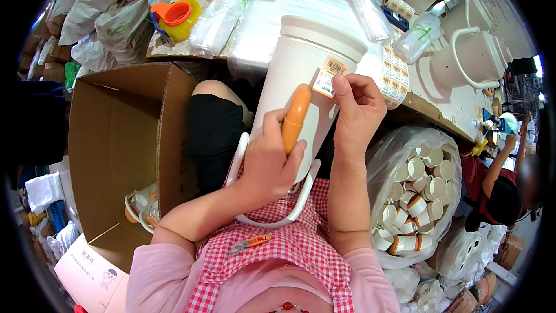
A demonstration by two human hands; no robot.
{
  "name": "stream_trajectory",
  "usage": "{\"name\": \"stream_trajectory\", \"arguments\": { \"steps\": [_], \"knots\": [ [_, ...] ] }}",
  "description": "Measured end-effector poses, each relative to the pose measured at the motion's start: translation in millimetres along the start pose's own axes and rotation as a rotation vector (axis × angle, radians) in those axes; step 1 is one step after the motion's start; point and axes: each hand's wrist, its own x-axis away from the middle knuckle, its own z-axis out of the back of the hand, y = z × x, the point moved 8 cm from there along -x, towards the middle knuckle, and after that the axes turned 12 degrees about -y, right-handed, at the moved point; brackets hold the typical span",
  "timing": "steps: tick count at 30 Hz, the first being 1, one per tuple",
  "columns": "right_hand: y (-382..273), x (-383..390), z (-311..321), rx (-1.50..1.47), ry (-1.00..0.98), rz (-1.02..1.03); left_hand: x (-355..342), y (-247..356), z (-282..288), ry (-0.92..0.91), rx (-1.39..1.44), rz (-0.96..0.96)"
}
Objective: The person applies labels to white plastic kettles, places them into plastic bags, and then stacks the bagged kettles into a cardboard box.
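Observation:
A large off-white cylindrical jug [279, 78] lies tilted across my lap, its wide end toward the table and its white loop handle [301, 203] near my apron. My left hand [269, 159] rests on the jug's side, with no object visible in its grasp. Its index finger, stretched along the surface, wears what looks like an orange rubber finger cot [296, 117]. Thumb and finger of my right hand [360, 110] pinch the right edge of a barcode sticker [329, 74], which lies against the jug's wall near the wide end.
An open cardboard box [116, 139] stands left. At right, a clear bag [449, 197] holds many small cups. The worktable [434, 104] carries a sticker sheet [395, 75], rolled plastic bags [220, 20], a yellow-orange container [176, 14] and more jugs [472, 58]. Another person [501, 191] works far right.

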Motion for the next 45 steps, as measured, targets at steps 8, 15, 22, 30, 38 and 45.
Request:
{"name": "stream_trajectory", "arguments": {
  "steps": [8,15,22,30,38,45],
  "knots": [
    [-1.8,-10.6,-6.6,0.138,0.012,0.053,-9.1,3.8,-9.7,-0.068,0.07,0.004],
    [-20.8,-8.1,0.9,0.248,0.111,-0.065,-7.3,20.0,-16.2,-0.094,-0.042,-0.08],
    [-25.4,-10.6,-8.1,0.609,0.071,-0.048,-6.2,20.8,-21.2,-0.087,0.023,-0.064],
    [31.1,3.3,102.0,0.279,0.067,-0.204,9.2,1.8,-19.1,-0.189,0.082,-0.08],
    [-66.5,32.1,145.6,0.093,-0.285,-0.102,48.2,69.5,-43.3,-0.973,0.188,-0.467],
    [-50.8,76.1,160.0,0.153,0.084,-0.285,-92.3,1.4,6.1,-0.244,0.062,-0.206]
  ]
}}
